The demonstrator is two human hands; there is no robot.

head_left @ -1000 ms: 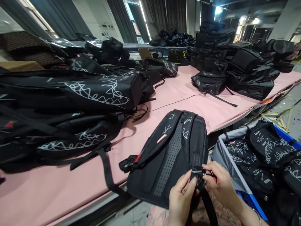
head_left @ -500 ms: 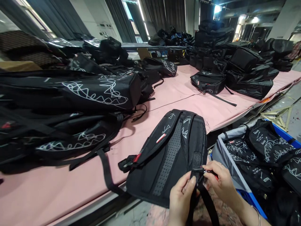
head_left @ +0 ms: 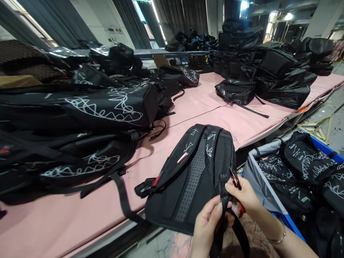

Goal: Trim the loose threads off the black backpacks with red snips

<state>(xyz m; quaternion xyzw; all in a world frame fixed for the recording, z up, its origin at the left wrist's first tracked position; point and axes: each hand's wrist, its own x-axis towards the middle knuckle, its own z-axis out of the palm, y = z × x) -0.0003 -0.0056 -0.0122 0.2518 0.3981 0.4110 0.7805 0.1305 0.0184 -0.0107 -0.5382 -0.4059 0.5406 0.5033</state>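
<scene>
The black backpack [head_left: 193,175] lies back-panel up at the near edge of the pink-covered table [head_left: 209,114], its lower end hanging just over that edge toward the person. One shoulder strap [head_left: 223,193] is lifted off it. The left hand [head_left: 208,224] pinches that strap between thumb and fingers, closed on it. The right hand [head_left: 243,195] is curled shut around small thread snips [head_left: 235,177] with a red handle end, blades pointing up just beside the strap (whether they touch it cannot be told). This looks like trimming loose threads on the strap. The next cut would call for the strap held taut and the tips set on the thread only, clear of the webbing. Piles of black bags [head_left: 80,125] fill the table's left side; a blue crate [head_left: 330,154] of more stands off its near right corner.
</scene>
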